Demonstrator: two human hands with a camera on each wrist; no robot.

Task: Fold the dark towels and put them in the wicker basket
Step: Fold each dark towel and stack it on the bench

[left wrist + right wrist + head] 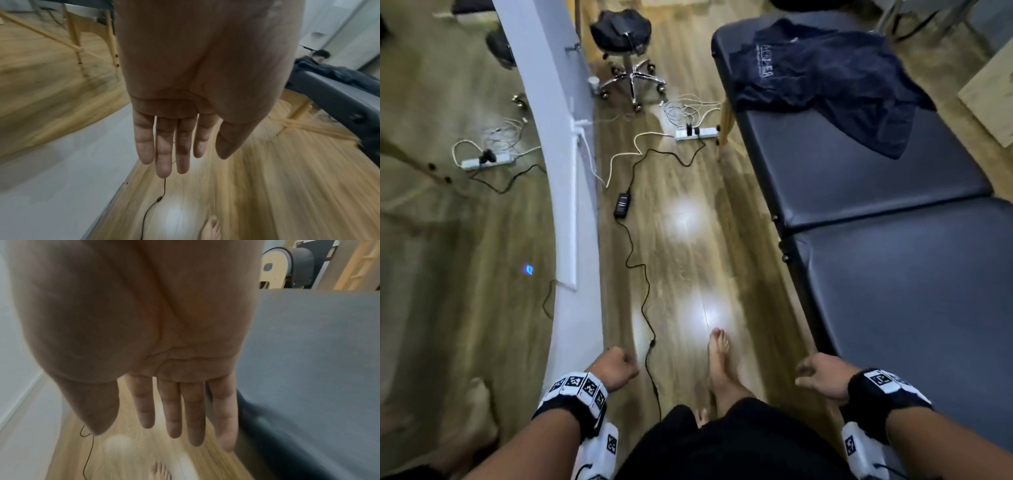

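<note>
A dark navy towel (825, 85) lies crumpled at the far end of the long dark padded table (893, 274). In the left wrist view the same towel (337, 73) shows on the table at the right. My left hand (619, 366) hangs empty over the wooden floor, its fingers (164, 154) straight. My right hand (815, 373) hangs empty beside the table's near left edge, its fingers (174, 410) loose and straight. Both hands are far from the towel. No wicker basket is in view.
A black cable (640, 291) with a power brick runs along the floor beside my bare foot (719, 363). A white power strip (695, 133) with tangled wires lies by the table leg. A rolling stool (626, 44) stands beyond. A white partition (571, 205) bounds the left.
</note>
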